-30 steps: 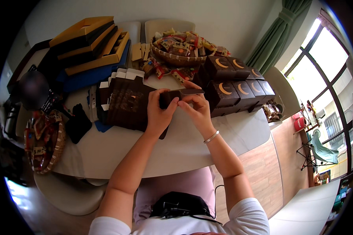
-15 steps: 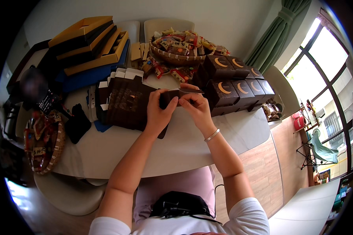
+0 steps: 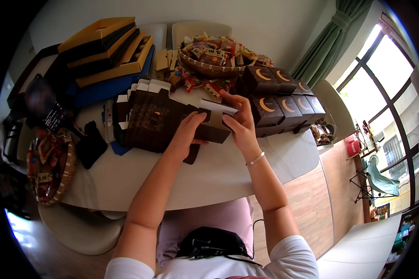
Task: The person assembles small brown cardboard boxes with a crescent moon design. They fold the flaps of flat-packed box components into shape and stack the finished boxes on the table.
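Between my hands is a small dark brown paper box (image 3: 212,134), partly folded, with a pale inner face on its raised flap. My left hand (image 3: 186,134) grips its left side, thumb on top. On the right side my right hand (image 3: 242,123) pinches the edge, its index finger stretched along the back of the flap. Just left of my left hand lies an overlapping pile of flattened brown cartons (image 3: 149,125) with white tabs. To the right of my right hand stand stacked brown boxes (image 3: 266,108) with gold crescents.
A wicker basket (image 3: 205,69) heaped with wrapped snacks stands at the back, with loose packets (image 3: 213,89) before it. Yellow-and-black trays (image 3: 111,56) are stacked back left. Another snack basket (image 3: 70,181), a black cloth (image 3: 92,146) and a phone (image 3: 57,118) are at left.
The box has been turned and lowered, so its front and pale flap now show. My right hand has shifted to its right edge, with the index finger raised.
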`<state>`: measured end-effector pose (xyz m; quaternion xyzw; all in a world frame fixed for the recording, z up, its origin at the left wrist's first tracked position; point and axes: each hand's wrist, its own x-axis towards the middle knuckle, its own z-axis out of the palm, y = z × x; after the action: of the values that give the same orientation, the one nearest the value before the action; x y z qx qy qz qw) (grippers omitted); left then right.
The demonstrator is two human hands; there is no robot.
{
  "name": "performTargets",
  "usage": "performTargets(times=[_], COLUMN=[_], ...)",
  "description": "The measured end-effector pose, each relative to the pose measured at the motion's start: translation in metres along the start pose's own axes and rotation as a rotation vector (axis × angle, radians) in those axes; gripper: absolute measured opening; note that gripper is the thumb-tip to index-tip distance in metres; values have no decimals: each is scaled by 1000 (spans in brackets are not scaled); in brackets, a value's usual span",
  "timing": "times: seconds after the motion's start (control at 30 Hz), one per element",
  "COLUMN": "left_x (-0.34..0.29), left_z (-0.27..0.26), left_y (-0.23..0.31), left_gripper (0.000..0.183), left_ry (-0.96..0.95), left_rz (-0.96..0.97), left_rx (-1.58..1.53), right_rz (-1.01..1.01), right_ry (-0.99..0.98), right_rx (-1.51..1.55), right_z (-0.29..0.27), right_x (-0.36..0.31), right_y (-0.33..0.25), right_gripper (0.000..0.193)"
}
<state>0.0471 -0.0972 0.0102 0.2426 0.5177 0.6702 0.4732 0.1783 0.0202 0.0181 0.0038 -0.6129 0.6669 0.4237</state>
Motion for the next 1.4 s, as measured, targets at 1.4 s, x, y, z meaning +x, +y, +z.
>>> performTargets(times=[1.4], left_x=[-9], left_z=[15], left_y=[-11], left_gripper=[100], left_ry=[371], left_rz=[1017], left_rx=[1178], right_rz=[-59], right_ry=[142], right_rx=[-110], right_z=[3], right_x=[-5], right_y=[15], right_gripper=[13])
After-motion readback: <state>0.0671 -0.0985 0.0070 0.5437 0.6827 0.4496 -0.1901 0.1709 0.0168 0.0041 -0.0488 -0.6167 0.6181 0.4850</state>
